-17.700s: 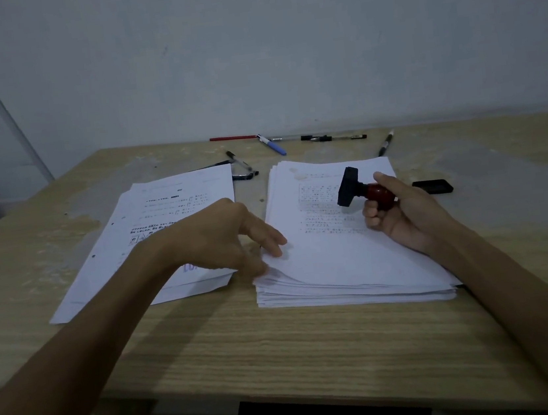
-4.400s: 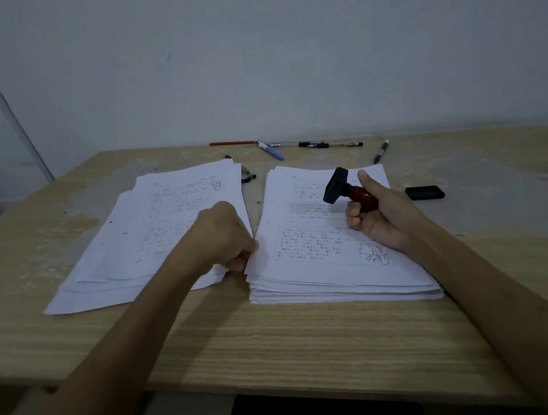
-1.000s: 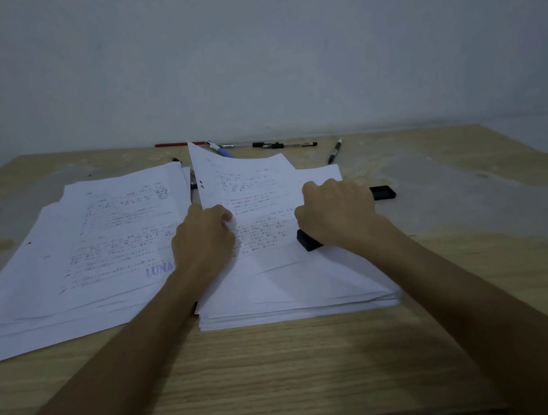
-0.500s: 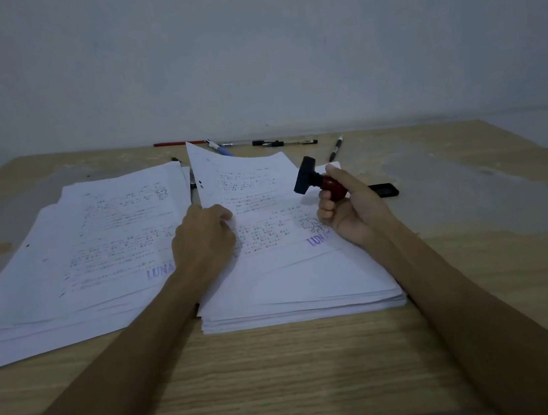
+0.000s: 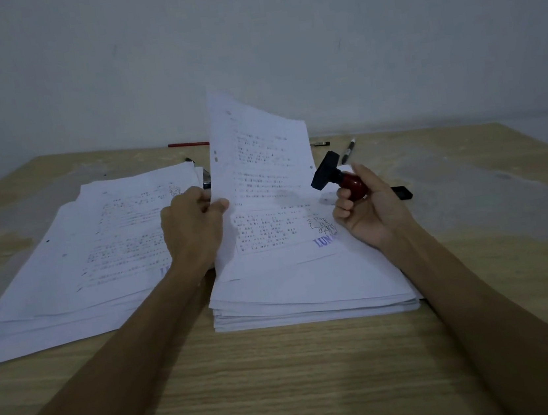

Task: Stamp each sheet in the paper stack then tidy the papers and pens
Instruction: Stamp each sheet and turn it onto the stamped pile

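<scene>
On the table [image 5: 286,378], the stack [image 5: 310,292] lies beside the done pile [image 5: 68,284]. The left hand [image 5: 192,231] pinches the stamped sheet [image 5: 261,174], lifted; swing it flat onto the pile. The right hand [image 5: 369,209] grips the stamp [image 5: 334,175], raised clear.

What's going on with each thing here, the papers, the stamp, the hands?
Top sheet: stamped, lifted at its left edge.
Right stack: thick, lying flat.
Left pile: loosely fanned.
Stamp: off the paper, tilted.
Left hand: pinches the sheet.
Right hand: grips the stamp.
Pens: scattered behind.
</scene>
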